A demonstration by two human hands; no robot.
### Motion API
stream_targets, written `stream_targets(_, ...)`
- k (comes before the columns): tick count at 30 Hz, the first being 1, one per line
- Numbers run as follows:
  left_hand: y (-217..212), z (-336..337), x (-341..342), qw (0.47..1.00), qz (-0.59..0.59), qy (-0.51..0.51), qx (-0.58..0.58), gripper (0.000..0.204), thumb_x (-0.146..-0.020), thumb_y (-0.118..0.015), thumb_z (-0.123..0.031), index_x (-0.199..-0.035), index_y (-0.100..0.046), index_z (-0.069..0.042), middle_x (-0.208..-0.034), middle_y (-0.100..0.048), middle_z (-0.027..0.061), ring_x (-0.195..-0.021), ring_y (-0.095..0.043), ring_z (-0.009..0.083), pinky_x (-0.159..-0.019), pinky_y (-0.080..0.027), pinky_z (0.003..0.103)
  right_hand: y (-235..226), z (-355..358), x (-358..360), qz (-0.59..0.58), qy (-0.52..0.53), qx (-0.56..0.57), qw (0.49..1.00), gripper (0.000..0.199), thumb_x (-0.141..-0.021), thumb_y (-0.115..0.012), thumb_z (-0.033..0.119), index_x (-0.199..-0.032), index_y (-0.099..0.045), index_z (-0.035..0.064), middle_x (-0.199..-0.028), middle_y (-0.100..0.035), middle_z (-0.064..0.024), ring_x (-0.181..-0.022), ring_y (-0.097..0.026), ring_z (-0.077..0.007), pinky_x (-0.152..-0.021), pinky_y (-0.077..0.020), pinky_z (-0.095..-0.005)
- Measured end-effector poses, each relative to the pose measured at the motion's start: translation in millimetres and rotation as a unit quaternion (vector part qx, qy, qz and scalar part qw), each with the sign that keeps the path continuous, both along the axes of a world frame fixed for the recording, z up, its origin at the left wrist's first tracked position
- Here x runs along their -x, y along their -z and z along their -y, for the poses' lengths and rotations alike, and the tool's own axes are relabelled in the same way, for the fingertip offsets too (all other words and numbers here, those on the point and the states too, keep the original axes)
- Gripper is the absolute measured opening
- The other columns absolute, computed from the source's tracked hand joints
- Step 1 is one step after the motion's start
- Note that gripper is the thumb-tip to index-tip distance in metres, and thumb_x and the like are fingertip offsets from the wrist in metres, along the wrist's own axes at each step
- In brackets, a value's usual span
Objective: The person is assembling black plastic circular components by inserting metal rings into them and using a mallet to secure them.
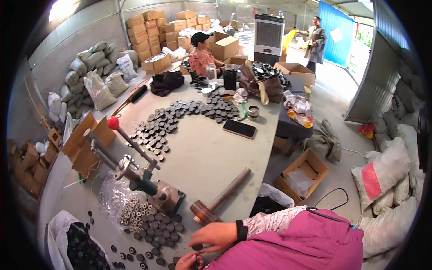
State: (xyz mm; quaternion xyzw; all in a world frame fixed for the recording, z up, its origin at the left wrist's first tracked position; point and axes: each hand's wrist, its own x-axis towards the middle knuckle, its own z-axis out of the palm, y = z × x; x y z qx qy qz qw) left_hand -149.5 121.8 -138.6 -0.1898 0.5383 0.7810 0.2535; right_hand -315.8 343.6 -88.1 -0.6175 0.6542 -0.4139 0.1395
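Observation:
At the table's lower edge my right hand (216, 236), with a black band at the wrist, has its fingers curled over a small dark disc (197, 247). Just below it, my left hand (189, 261) is closed with thumb and fingers together; what it pinches is too hidden to name. Beside both hands lies a heap of dark round discs (157, 227), with pale ring-shaped pieces (135, 210) next to it. A wooden mallet (220, 198) rests beyond my right hand. The green hand press (150, 184) with a red-knobbed lever stands past the heap.
Many discs (180, 112) spread across the far table, near a phone (239, 128) and a brush (137, 93). A sack of black parts (83, 243) sits lower left. An open carton (302, 173) stands right of the table. One person sits at the far end; another stands by the doorway.

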Motion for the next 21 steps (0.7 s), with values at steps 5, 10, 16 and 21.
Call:
stream_targets(5,30,15,-35,0.990,-0.064,-0.043,-0.122,0.034,-0.102,-0.066,-0.024,-0.128,-0.062,-0.003,-0.096,-0.064,0.0052,-0.072,-0.054,0.0126,-0.061,-0.043,0.027,-63,-78,67,0.254,0.303,0.115,0.911,0.040,-0.096,-0.069,0.014,-0.133,-0.057,0.0056,-0.101,-0.069,-0.0081,-0.093,-0.069,-0.0156,-0.078,-0.0549,-0.0330)
stream_targets(10,23,8,6,0.967,-0.063,0.087,-0.232,0.034,-0.104,-0.063,-0.018,-0.133,-0.059,-0.003,-0.099,-0.063,0.0051,-0.066,-0.048,0.0095,-0.052,-0.038,0.025,-158,-51,24,0.153,0.110,0.090,0.978,0.045,-0.091,-0.076,0.005,-0.133,-0.058,-0.0007,-0.113,-0.072,-0.0139,-0.101,-0.072,-0.0211,-0.089,-0.0569,-0.0359)
stream_targets(16,37,25,-31,0.951,-0.101,-0.067,-0.286,0.033,-0.098,-0.062,-0.007,-0.131,-0.058,-0.003,-0.105,-0.063,0.0105,-0.074,-0.050,0.0163,-0.056,-0.041,0.027,-179,-24,52,-0.012,0.094,0.240,0.966,0.034,-0.089,-0.079,0.011,-0.119,-0.066,0.0010,-0.115,-0.070,-0.0140,-0.097,-0.071,-0.0276,-0.082,-0.0571,-0.0377)
stream_targets(21,17,15,-14,0.953,-0.114,-0.009,-0.279,0.040,-0.103,-0.063,-0.020,-0.140,-0.061,-0.006,-0.101,-0.063,0.0045,-0.069,-0.048,0.0113,-0.065,-0.042,0.025,-167,-306,219,-0.136,0.679,0.304,0.654,0.037,-0.101,-0.071,0.030,-0.125,-0.059,0.0044,-0.107,-0.071,-0.0097,-0.079,-0.070,-0.0151,-0.067,-0.0564,-0.0300)
